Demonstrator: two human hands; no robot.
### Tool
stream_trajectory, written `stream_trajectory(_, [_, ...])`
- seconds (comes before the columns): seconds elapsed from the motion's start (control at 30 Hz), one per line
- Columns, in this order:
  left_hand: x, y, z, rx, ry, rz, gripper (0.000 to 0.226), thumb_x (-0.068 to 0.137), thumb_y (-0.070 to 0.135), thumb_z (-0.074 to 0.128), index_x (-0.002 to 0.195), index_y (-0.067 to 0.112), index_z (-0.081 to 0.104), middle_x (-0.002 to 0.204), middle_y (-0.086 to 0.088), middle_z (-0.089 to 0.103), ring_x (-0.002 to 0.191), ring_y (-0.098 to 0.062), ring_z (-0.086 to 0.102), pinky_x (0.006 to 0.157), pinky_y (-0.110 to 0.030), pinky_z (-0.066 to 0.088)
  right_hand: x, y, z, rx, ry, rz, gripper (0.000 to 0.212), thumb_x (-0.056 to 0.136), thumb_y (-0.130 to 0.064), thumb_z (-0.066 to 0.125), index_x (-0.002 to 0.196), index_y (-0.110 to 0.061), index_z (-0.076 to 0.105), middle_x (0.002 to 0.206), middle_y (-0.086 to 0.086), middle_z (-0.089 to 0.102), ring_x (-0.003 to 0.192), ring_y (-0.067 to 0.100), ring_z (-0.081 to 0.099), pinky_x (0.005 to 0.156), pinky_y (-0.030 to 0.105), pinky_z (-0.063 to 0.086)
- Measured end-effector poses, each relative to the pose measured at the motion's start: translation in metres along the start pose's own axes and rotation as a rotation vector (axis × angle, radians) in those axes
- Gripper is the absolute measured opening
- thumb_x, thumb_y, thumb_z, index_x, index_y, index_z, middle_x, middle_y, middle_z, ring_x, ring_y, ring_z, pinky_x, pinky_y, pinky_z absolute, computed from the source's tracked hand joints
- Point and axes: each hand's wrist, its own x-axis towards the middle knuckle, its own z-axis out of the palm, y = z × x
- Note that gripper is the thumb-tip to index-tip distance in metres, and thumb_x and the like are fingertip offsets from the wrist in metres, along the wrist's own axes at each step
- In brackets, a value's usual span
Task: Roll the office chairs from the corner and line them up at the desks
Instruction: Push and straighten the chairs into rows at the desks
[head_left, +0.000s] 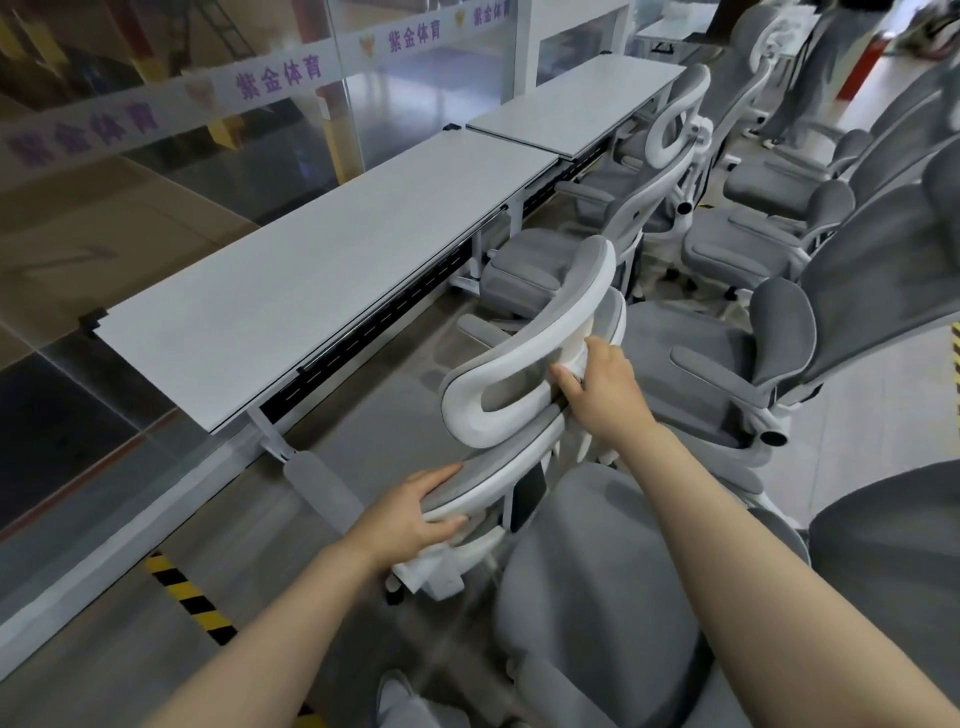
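Observation:
A grey-and-white office chair (524, 332) stands in front of me, its back towards me, beside the near white desk (311, 291). My left hand (415, 512) grips the top edge of its backrest. My right hand (602, 387) is closed on the white frame of its headrest. A second white desk (576, 104) continues the row further back. Another chair (670, 156) of the same kind stands at that desk, and a further grey seat (519, 270) sits between the two desks.
Several grey chairs (810, 332) crowd the right side, one seat (597, 597) right below my right arm. A glass partition with purple lettering (275, 78) runs behind the desks. Yellow-black tape (187, 597) marks the floor at left. A person's legs (821, 67) stand at the far back.

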Motion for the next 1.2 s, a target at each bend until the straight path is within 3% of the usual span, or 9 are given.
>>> stream_trajectory(0.17, [0.010, 0.005, -0.003, -0.007, 0.028, 0.008, 0.072, 0.069, 0.064, 0.063, 0.135, 0.050, 0.040, 0.138, 0.016, 0.049, 0.125, -0.003, 0.047, 0.103, -0.023, 0.038, 0.018, -0.004, -0.004, 0.006, -0.063, -0.003, 0.071, 0.094, -0.054, 0.047, 0.145, -0.010, 0.027, 0.142, 0.017, 0.036, 0.131, 0.036, 0.034, 0.107, 0.049, 0.034])
stream_trajectory(0.23, [0.013, 0.006, -0.003, -0.007, 0.031, 0.002, 0.070, 0.075, 0.056, 0.068, 0.139, 0.045, 0.040, 0.139, 0.016, 0.046, 0.126, -0.004, 0.045, 0.103, -0.022, 0.036, 0.024, -0.006, -0.005, 0.008, -0.072, -0.003, 0.071, 0.094, -0.053, 0.047, 0.146, -0.010, 0.026, 0.143, 0.017, 0.035, 0.132, 0.036, 0.033, 0.107, 0.049, 0.033])
stream_trajectory(0.73, [0.015, 0.009, 0.000, -0.044, 0.054, 0.016, 0.066, 0.082, 0.040, 0.071, 0.141, 0.040, 0.040, 0.131, 0.022, 0.041, 0.121, 0.003, 0.040, 0.099, -0.016, 0.030, 0.028, -0.003, -0.005, 0.035, -0.087, 0.002, 0.067, 0.093, -0.052, 0.050, 0.143, -0.012, 0.031, 0.136, 0.014, 0.040, 0.127, 0.033, 0.037, 0.103, 0.047, 0.038])
stream_trajectory(0.9, [0.011, 0.009, 0.001, -0.066, 0.084, 0.001, 0.066, 0.079, 0.044, 0.072, 0.138, 0.043, 0.043, 0.134, 0.023, 0.047, 0.122, 0.002, 0.045, 0.100, -0.018, 0.035, 0.024, 0.000, -0.008, 0.070, -0.091, 0.001, 0.067, 0.091, -0.050, 0.053, 0.145, -0.020, 0.029, 0.136, 0.011, 0.040, 0.129, 0.031, 0.034, 0.104, 0.048, 0.036])
stream_trajectory(1.03, [0.000, 0.016, 0.005, -0.045, 0.169, 0.046, 0.058, 0.083, 0.035, 0.070, 0.137, 0.035, 0.047, 0.127, 0.024, 0.050, 0.117, 0.002, 0.049, 0.093, -0.012, 0.035, 0.010, 0.009, -0.016, 0.114, -0.102, -0.063, 0.072, 0.088, -0.045, 0.056, 0.148, -0.025, 0.021, 0.143, 0.004, 0.039, 0.131, 0.024, 0.033, 0.108, 0.045, 0.034])
stream_trajectory(1.13, [-0.007, 0.018, 0.009, 0.085, 0.204, 0.126, 0.058, 0.089, 0.029, 0.063, 0.142, 0.027, 0.041, 0.139, 0.013, 0.046, 0.128, -0.006, 0.043, 0.104, -0.019, 0.033, -0.019, 0.017, -0.017, 0.223, -0.047, -0.071, 0.064, 0.089, -0.029, 0.060, 0.145, -0.022, 0.028, 0.130, -0.011, 0.046, 0.116, 0.006, 0.042, 0.102, 0.028, 0.036])
stream_trajectory(1.2, [-0.013, 0.018, 0.012, 0.167, 0.215, 0.169, 0.060, 0.090, 0.027, 0.060, 0.145, 0.025, 0.035, 0.145, 0.009, 0.041, 0.133, -0.008, 0.037, 0.109, -0.024, 0.030, -0.042, 0.021, -0.015, 0.226, -0.034, -0.074, 0.067, 0.088, -0.040, 0.059, 0.145, -0.029, 0.027, 0.136, -0.011, 0.049, 0.121, 0.011, 0.048, 0.105, 0.036, 0.041])
